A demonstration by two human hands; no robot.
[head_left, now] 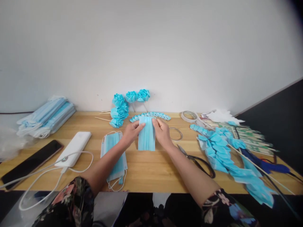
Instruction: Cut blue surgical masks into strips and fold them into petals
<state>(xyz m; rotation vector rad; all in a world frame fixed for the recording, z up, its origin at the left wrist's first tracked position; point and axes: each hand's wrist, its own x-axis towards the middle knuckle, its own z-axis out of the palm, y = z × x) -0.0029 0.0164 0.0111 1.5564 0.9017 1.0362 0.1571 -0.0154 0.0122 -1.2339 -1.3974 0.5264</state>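
Between my two hands hangs a pleated blue face mask, its long side upright, with no ear loops showing on it. My left hand pinches its left edge near the top, thumb in front. On the opposite edge my right hand grips the upper corner. Just behind the mask lies a strip of folded blue pieces. Beside my left forearm rest more blue masks with white ear loops. Scissors with black handles lie to the right of my right forearm.
Blue flowers on sticks lie and lean at the back. Stacked masks, a phone and a cabled white power bank are left. Tape rolls, a ring, blue folded strips and a blue-handled tool are right.
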